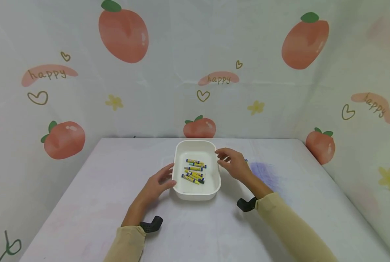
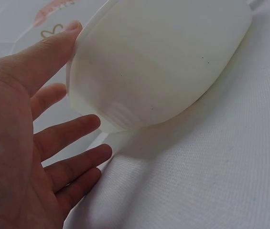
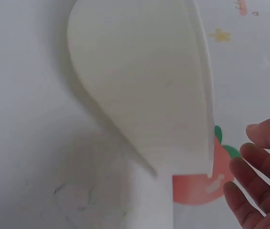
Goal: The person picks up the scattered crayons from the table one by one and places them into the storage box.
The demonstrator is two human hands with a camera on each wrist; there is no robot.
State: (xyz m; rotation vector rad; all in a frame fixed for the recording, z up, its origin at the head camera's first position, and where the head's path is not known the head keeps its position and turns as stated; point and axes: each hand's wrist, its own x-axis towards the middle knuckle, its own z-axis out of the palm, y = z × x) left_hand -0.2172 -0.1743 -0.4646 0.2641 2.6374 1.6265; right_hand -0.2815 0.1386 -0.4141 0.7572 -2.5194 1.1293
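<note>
A white plastic tray (image 1: 196, 197) stands on the table in the head view, with several crayons (image 1: 194, 169) in yellow and blue wrappers lying loose in it. My left hand (image 1: 156, 185) is at the tray's left side, its thumb against the rim. In the left wrist view the fingers (image 2: 77, 164) are spread along the tray's outer wall (image 2: 158, 62), and nothing is gripped. My right hand (image 1: 233, 163) is beside the right rim with loosely bent fingers. A gap shows between those fingers (image 3: 254, 179) and the tray wall (image 3: 144, 81) in the right wrist view.
A blue-purple smudge (image 1: 266, 178) marks the white tablecloth (image 1: 195, 233) to the right of the right hand. A small object (image 1: 246, 161), mostly hidden, peeks out behind that hand. A white curtain (image 1: 181, 43) with printed fruit hangs behind the table.
</note>
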